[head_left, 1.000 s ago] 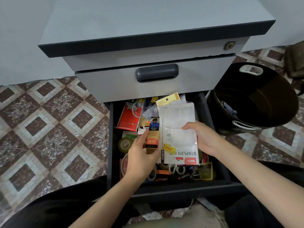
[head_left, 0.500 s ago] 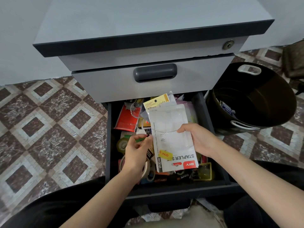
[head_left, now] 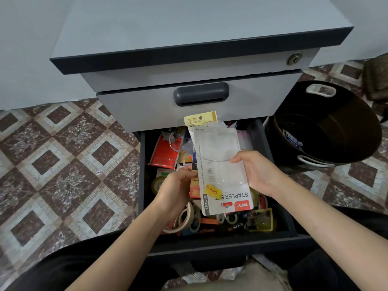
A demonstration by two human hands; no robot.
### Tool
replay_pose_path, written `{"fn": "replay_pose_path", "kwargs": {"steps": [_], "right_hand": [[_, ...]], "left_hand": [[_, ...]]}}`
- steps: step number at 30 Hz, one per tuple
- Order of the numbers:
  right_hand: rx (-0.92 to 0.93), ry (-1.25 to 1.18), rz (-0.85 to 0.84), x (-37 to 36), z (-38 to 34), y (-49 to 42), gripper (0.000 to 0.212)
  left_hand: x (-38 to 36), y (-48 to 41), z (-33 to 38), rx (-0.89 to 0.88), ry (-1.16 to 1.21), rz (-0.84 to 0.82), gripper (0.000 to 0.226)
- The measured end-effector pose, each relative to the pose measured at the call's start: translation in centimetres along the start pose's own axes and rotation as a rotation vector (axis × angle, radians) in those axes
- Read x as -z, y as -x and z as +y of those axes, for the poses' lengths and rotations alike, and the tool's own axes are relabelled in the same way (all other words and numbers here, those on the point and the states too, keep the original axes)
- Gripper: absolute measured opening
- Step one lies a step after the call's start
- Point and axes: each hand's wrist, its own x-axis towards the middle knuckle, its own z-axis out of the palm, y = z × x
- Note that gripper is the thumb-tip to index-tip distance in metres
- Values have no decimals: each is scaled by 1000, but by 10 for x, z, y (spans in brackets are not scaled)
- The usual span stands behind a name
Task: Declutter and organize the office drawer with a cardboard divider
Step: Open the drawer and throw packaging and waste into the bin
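The stapler set package [head_left: 223,171] hides the fingertips of the left grip [head_left: 178,186] and the drawer [head_left: 210,245] clutter under it. Print on the yellow tag [head_left: 200,119] is too small to read, perhaps a product label.

drawer [head_left: 142,175]: clutter [head_left: 210,225] throughout | rear: overhung by upper drawer [head_left: 147,108] | right: black bin [head_left: 346,127] just beside

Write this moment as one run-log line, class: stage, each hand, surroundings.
stage: sorting open drawer | right hand: holds stapler set packet | left hand: grips small orange box | black bin: right of drawer
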Motion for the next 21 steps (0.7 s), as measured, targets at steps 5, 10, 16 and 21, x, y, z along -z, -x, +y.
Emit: {"fn": "replay_pose_path", "kwargs": {"steps": [5, 10, 16, 21], "right_hand": [[55, 38, -10, -9, -2, 5, 43], [92, 5, -21, -24, 4, 24, 37], [195, 50, 61, -30, 4, 54, 45], [382, 207, 100, -29, 5, 75, 55]], "left_hand": [[-9, 4, 0, -79, -76, 40, 46], [-20, 20, -5, -137, -156, 163, 43], [-36, 44, -13, -165, -183, 204, 38], [-59, 52, -8, -410, -284, 205, 65]]}}
